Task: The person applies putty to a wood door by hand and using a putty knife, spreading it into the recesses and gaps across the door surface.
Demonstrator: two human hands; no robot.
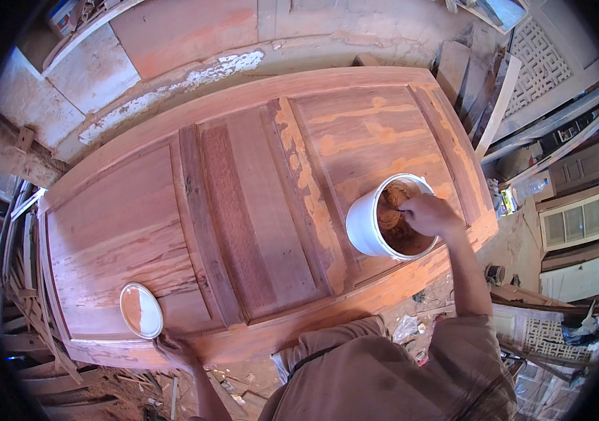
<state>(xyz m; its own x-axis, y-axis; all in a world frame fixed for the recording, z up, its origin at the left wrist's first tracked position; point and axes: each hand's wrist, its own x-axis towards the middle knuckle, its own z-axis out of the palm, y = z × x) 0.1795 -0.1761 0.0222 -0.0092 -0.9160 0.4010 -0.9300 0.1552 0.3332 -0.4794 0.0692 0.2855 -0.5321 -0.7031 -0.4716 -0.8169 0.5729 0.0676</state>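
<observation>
A white bucket (369, 223) of orange-brown paste stands on the right part of a large panelled wooden door (257, 210). My right hand (431, 215) reaches over its rim, fingers closed and dipped toward the paste. What they grip inside is hidden by the hand and the paste. Far to the left, a round white lid (151, 313), partly coated with the same paste, is at the door's near edge. The closed fingers of my left hand (177, 351) are at the lid's lower rim. Orange filler patches (377, 133) streak the door's right panel and a crosspiece.
A wall of worn boards (194, 35) runs behind the door. Planks (503, 105) lean at the back right, near a lattice panel (541, 70). Scrap wood (29, 281) is piled at the left. Debris (406, 328) litters the floor at my side; a glazed frame (580, 217) stands farther right.
</observation>
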